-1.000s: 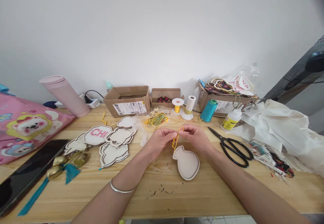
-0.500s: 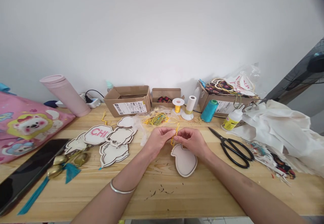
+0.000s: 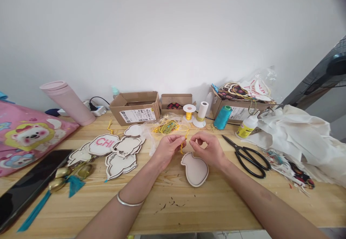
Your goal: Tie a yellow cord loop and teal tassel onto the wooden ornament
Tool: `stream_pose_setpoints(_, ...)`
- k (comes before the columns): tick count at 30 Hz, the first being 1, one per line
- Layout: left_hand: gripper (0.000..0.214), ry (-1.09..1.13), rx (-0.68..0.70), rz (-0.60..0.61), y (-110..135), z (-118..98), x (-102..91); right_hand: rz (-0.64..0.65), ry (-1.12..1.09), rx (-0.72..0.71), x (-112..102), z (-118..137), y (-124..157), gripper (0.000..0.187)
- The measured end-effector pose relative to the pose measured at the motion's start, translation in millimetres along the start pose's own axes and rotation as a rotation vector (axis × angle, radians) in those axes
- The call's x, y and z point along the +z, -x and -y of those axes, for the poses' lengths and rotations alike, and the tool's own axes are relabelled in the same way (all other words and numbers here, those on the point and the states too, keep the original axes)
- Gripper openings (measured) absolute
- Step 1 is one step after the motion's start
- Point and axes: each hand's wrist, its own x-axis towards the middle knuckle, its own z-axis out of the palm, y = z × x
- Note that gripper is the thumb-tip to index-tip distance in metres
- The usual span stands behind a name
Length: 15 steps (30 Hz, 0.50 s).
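A pale wooden gourd-shaped cutout (image 3: 195, 169) lies on the wooden table (image 3: 173, 203) in front of me. A yellow cord (image 3: 183, 142) rises from its top end. My left hand (image 3: 169, 149) pinches that cord between thumb and forefinger. My right hand (image 3: 209, 149) is closed just to the right of the cord, fingertips pinched close to it and resting over the cutout's upper edge. A silver bangle (image 3: 129, 202) circles my left wrist.
Black scissors (image 3: 250, 156) lie right of my hands; a glue bottle (image 3: 245, 127), teal thread cone (image 3: 223, 117) and spools (image 3: 189, 112) stand behind. More cutouts (image 3: 119, 150) sit left, near brass bells (image 3: 65, 177), a phone (image 3: 24, 188), pink flask (image 3: 67, 102). Boxes (image 3: 136, 107) line the wall; white cloth (image 3: 300, 138) right.
The yellow loop has been drawn down shorter, and the cutout has slid slightly left and away. My right hand has parted a little from the left.
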Motion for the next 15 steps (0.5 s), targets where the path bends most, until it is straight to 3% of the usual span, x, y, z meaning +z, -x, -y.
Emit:
stream_pose_setpoints(5, 0.018, -0.005, -0.006, 0.012, 1.5, 0.4, -1.1, -0.038, 0.013, -0.041, -3.5, 0.8, -1.9, 0.010)
stream_pose_setpoints(15, 0.016, 0.014, -0.024, 0.044, 1.0, 0.5, -1.1, 0.091, -0.358, 0.326, -2.1, -1.4, -5.4, 0.018)
